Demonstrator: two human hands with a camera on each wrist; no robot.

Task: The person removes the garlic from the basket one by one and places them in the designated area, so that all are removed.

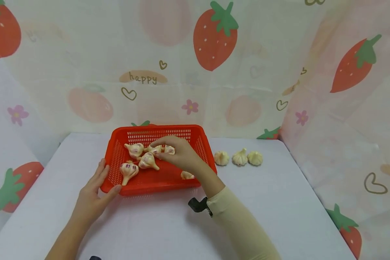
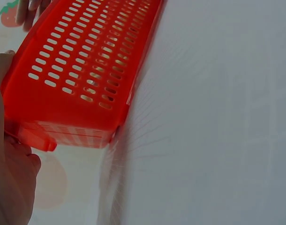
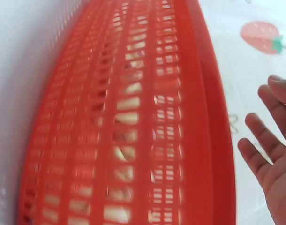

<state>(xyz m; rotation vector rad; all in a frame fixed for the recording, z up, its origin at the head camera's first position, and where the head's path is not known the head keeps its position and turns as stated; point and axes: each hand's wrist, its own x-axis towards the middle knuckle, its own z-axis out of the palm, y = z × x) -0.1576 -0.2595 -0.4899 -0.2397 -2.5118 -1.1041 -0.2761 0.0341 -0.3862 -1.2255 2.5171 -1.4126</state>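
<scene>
A red plastic basket point(image 1: 159, 188) with slotted sides sits on the white table. Several garlic bulbs point(image 1: 129, 170) with purple streaks lie inside it, most toward the left half. My left hand point(image 1: 92, 193) grips the basket's left edge, thumb at the front corner and fingers along the side. Over the basket's interior reaches my right hand point(image 1: 178, 153), its fingers loosely bent and apart, nothing between them. In the right wrist view the fingers point(image 3: 265, 136) stand above the rim. Part of a bulb point(image 1: 187, 175) shows beneath the right forearm.
To the right of the basket, three paler garlic bulbs point(image 1: 239, 157) lie in a row on the table point(image 1: 266, 202). A cloth printed with strawberries point(image 1: 216, 39) hangs behind and along the sides. A black wrist camera point(image 1: 198, 204) sticks out from the right sleeve.
</scene>
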